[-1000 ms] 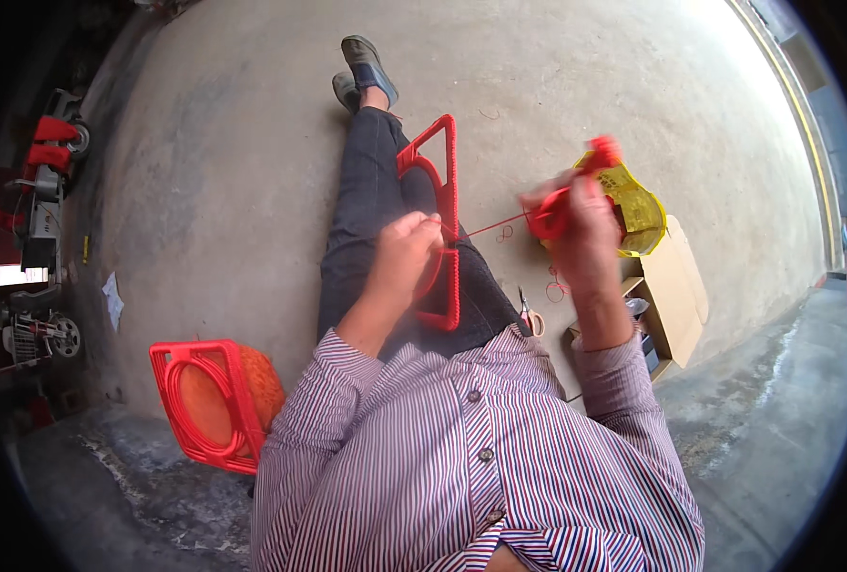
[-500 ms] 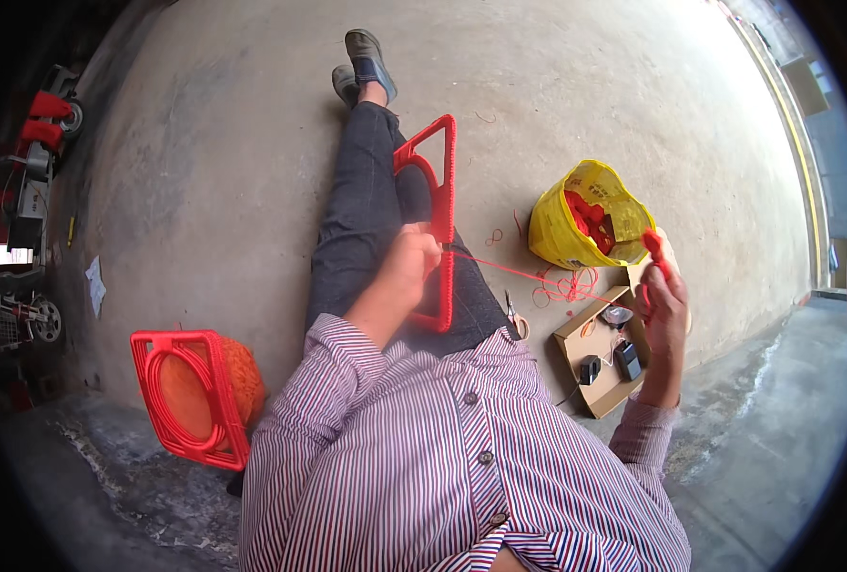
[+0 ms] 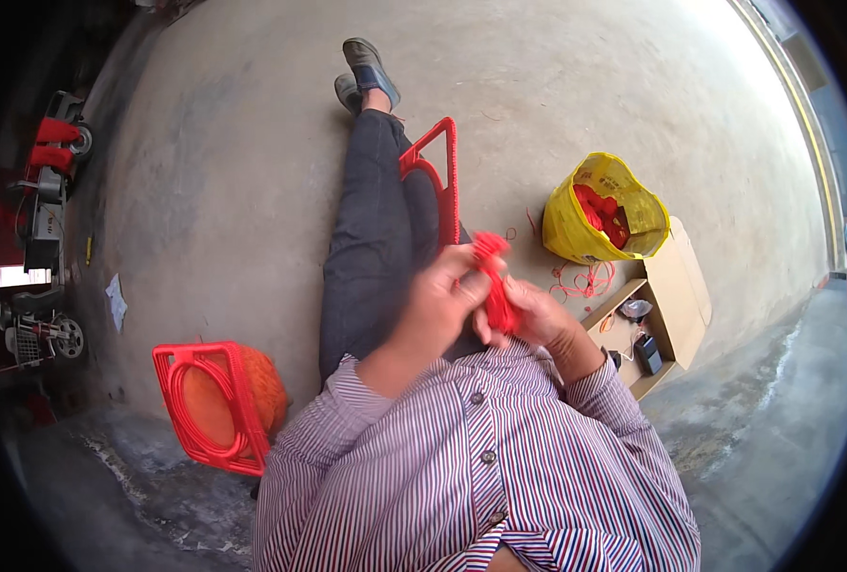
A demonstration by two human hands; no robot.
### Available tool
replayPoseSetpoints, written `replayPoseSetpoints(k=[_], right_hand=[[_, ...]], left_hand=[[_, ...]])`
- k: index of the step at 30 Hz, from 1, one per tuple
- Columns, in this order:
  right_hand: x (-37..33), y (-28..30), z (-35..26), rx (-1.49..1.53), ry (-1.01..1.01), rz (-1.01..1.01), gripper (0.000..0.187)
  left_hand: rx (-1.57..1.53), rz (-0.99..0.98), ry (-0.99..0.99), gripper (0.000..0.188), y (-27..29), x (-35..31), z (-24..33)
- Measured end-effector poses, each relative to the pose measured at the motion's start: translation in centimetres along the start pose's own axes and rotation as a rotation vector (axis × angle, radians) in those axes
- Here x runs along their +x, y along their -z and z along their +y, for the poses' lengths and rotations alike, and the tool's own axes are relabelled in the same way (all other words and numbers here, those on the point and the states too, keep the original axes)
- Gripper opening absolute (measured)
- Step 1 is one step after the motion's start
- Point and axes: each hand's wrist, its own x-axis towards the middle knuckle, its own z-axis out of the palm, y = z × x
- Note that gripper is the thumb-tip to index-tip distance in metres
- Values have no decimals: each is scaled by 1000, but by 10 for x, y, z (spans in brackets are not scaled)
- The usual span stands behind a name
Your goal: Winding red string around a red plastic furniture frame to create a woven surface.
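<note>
A bundle of red cord [image 3: 500,297] is held in front of my lap between both hands. My left hand [image 3: 445,288] pinches its upper part with thumb and fingers. Around its lower right side my right hand [image 3: 536,313] is closed. On my legs rests a red frame [image 3: 453,176] with a square outline and a curved inner part; its near end is hidden behind my hands. Loose red cord [image 3: 590,282] lies in loops on the floor to the right, beside the yellow bag.
A yellow bag [image 3: 559,227] with red material inside stands at the right. Near it is an open cardboard box [image 3: 687,286] holding a black adapter [image 3: 647,353]. A second red frame [image 3: 242,410] leans against an orange round object [image 3: 269,386] at my left. Parked vehicles line the far left.
My right hand has come in from the far right with the red bundle to meet my left hand. My left hand has left the frame's bar and now grips the bundle.
</note>
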Motion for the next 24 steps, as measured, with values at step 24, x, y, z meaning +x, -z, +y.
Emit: replayPoseSetpoints(k=[24], right_hand=[[32,36,-63,-550,574,438,14]], left_hand=[[466,393,-24,24,60,38,-52]])
